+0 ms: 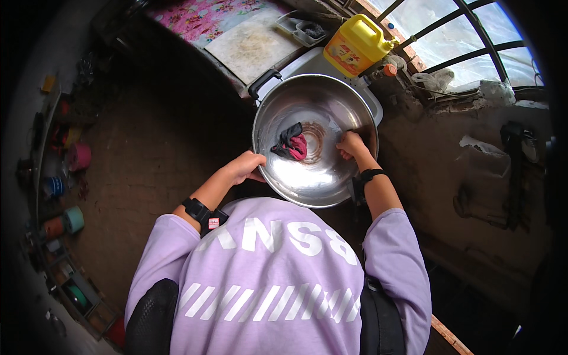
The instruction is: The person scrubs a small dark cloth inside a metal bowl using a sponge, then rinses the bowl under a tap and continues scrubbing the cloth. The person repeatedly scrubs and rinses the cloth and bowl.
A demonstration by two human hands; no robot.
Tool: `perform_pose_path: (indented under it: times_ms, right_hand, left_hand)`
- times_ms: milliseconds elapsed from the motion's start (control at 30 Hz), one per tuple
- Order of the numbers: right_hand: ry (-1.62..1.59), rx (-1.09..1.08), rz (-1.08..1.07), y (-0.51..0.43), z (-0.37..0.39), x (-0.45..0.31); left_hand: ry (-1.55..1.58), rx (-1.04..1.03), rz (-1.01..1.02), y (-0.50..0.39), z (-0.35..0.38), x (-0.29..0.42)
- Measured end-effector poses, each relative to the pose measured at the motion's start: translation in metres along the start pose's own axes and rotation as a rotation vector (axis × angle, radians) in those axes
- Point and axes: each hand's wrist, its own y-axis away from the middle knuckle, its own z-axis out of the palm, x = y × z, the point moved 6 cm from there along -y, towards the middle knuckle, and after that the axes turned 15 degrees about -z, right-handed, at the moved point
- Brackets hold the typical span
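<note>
A large stainless steel pot point(284, 95) is tilted towards me, with a black side handle point(265, 83) at its far left. My left hand point(247, 166) grips the rim on the left, thumb on top and fingers underneath. Inside the pot, near the right wall, my right hand point(350, 145) is curled into a fist, and nothing shows in it. A wet-looking dark grey and red cloth point(293, 144) lies bunched on the pot's bottom, apart from both hands. Brownish rings point(316, 141) mark the bottom beside the cloth.
Behind the pot stands a yellow plastic jug point(357, 46) on a pale sink ledge point(306, 62). A stained white board point(253, 44) and plastic containers point(306, 31) sit on the counter. A barred window point(461, 40) is at upper right; shelves with goods point(66, 266) line the left.
</note>
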Motion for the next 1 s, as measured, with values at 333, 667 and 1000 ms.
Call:
perform_pose_path:
  times_ms: [333,667,1000]
  right_hand:
    - [0.095,-0.088,0.095,-0.012,0.006,0.008]
    - [0.142,-0.115,0.128,-0.007,0.003,0.000]
    - [0.241,-0.217,0.156,-0.006,0.006,-0.004]
  left_hand:
    - [-0.001,-0.010,-0.001,-0.003,-0.001,-0.002]
    - [0.011,-0.007,-0.012,-0.007,-0.004,-0.005]
    - [0.016,-0.001,-0.016,-0.010,-0.005,-0.007]
